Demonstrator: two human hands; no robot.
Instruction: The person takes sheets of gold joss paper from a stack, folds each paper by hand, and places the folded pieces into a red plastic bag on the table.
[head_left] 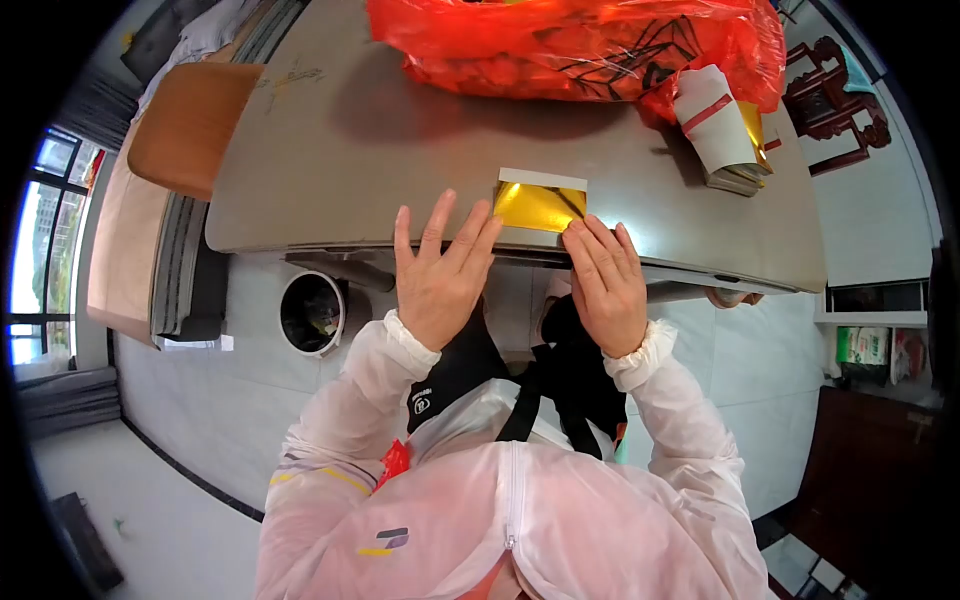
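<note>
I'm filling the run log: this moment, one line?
left hand: spread, at gold sheet's left edge | right hand: at its near right corner | gold sheet: on table

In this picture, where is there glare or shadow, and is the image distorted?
Head view: glare on the gold sheet and on the table beside the right hand; head view: soft shadow on the table by the red bag; head view: fisheye bending, black corners, window partly washed out.

Pass: tabletop (340, 170) between gold sheet (540, 205) and red bag (560, 65) | Obstacles: bag ahead, paper stack (716, 122) right
</note>
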